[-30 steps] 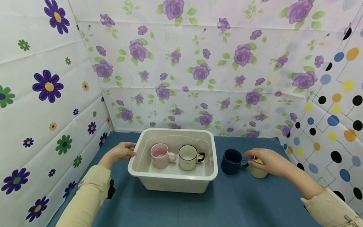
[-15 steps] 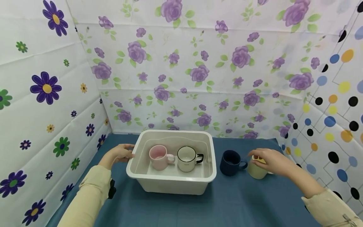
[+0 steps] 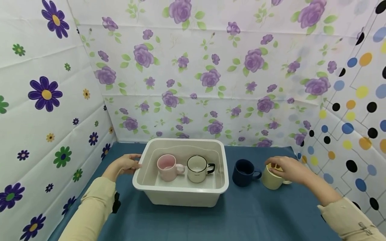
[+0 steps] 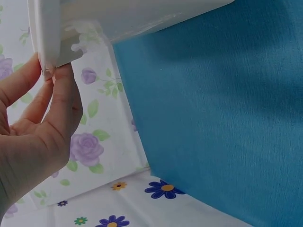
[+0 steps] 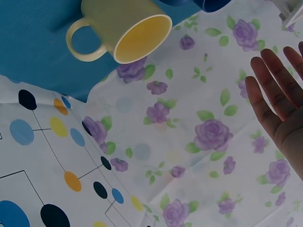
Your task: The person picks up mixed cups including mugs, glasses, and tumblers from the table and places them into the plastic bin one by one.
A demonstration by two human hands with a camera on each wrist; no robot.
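At the left end of the white plastic tub (image 3: 181,198), my left hand (image 3: 124,164) pinches the rim, thumb on one side and fingers on the other, as the left wrist view shows. Inside the tub stand a pink mug (image 3: 167,170) and a cream mug (image 3: 196,172) with a black rim and handle. To the right of the tub are a dark blue mug (image 3: 241,174) and a yellow mug (image 3: 269,180), both upright on the table. My right hand (image 3: 289,170) hovers over the yellow mug. In the right wrist view its relaxed fingers (image 5: 277,97) are apart from that mug.
A blue cloth (image 3: 193,222) covers the table. Flowered sheets (image 3: 193,77) hang behind and on the left, and a dotted sheet (image 3: 346,134) stands close on the right.
My right hand has shifted from near the dark blue mug's handle to over the yellow mug, whose handle now shows. The left hand stays on the tub's rim. The head view has turned slightly.
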